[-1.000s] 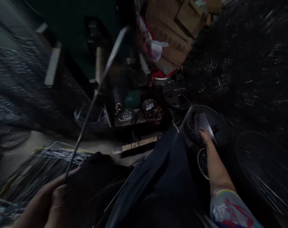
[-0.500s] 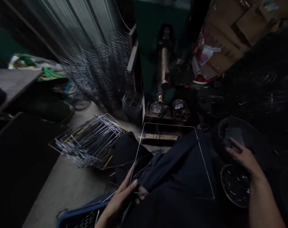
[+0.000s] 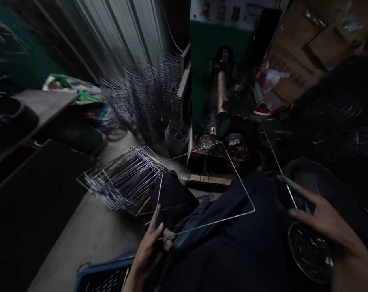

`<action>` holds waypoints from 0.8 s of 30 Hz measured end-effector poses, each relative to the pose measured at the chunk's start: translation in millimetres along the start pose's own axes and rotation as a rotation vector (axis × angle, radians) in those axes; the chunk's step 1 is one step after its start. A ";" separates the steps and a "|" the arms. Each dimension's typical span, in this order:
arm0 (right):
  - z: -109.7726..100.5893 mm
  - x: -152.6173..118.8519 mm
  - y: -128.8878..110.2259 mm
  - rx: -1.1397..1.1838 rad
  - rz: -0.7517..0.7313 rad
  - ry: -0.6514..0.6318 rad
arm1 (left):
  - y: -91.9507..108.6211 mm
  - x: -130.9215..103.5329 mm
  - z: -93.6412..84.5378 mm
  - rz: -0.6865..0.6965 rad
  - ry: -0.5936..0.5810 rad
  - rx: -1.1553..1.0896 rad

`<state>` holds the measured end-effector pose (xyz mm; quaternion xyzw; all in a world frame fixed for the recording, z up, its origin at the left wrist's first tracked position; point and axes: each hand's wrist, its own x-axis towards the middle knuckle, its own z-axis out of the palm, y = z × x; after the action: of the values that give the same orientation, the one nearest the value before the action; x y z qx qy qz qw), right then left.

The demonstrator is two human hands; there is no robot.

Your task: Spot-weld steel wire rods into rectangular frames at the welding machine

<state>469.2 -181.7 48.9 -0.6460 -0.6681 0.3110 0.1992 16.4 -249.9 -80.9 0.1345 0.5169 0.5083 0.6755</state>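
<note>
- Left hand (image 3: 150, 239): fingers and thumb pinched around 1 thin 4-sided wire frame (image 3: 239, 177), which is pale, bare and shiny, with tight bends at its 3 visible corners.
- The frame spreads forward and right from that grip, above the dark cloth trousers (image 3: 232, 247); the fingers hide its near left corner, so I cannot tell whether the loop closes there.
- Right hand (image 3: 326, 221): thumb and forefinger closed narrowly on 1 straight metal rod (image 3: 278, 164), near its lower end; the rod slants up and left, well apart from the frame.
- Below the right hand, a round bowl (image 3: 289, 239) with glinting contents, too dark to name.
- Near the left forearm, a blue plastic basket (image 3: 108, 265) with perforated sides.
- Beyond it, a jumbled stack of wire frames (image 3: 126, 178) on the concrete floor (image 3: 62, 251).
- Farther off, a copper-coloured cylinder (image 3: 222, 91) on a green machine (image 3: 202, 44).
</note>
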 end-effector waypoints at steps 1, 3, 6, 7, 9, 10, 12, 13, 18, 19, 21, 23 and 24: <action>0.4 -2.9 -3.3 0.000 -0.014 -0.021 | -0.4 1.4 1.2 -0.002 0.003 -0.014; 1.7 -8.4 -9.9 -0.003 -0.036 -0.053 | -1.0 4.7 5.0 -0.017 -0.003 -0.028; 8.7 -11.1 -23.1 -0.050 -0.102 -0.117 | -2.7 11.5 14.4 -0.034 -0.051 -0.014; 13.3 -9.8 -28.7 -0.087 -0.130 -0.152 | -3.4 13.9 17.9 -0.035 -0.070 -0.010; 26.2 -4.3 -40.5 -0.169 -0.191 -0.224 | -4.4 17.6 24.0 -0.027 -0.099 -0.001; 34.0 -0.5 -46.2 -0.201 -0.223 -0.257 | -4.5 18.7 26.4 -0.017 -0.112 0.006; 51.3 8.1 -55.5 -0.234 -0.284 -0.315 | -3.8 19.2 30.0 0.006 -0.132 0.024; 60.1 12.4 -58.9 -0.238 -0.310 -0.340 | -3.0 18.8 31.3 0.013 -0.138 0.030; 94.5 30.2 -65.2 -0.240 -0.378 -0.413 | 0.7 16.0 33.6 0.001 -0.153 -0.001; 98.5 32.8 -65.2 -0.241 -0.384 -0.413 | 0.7 16.2 33.0 -0.002 -0.158 0.001; 104.1 37.1 -64.8 -0.243 -0.393 -0.409 | -0.2 17.3 31.0 -0.002 -0.172 0.021; 107.5 40.2 -64.4 -0.244 -0.396 -0.404 | -1.7 19.1 28.7 0.000 -0.189 0.038; 108.9 41.3 -64.2 -0.243 -0.396 -0.402 | -2.4 20.0 27.7 -0.001 -0.195 0.039</action>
<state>345.5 -156.4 7.4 -0.4477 -0.8394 0.3055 0.0409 39.8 -224.9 -82.0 0.1963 0.4583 0.4824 0.7202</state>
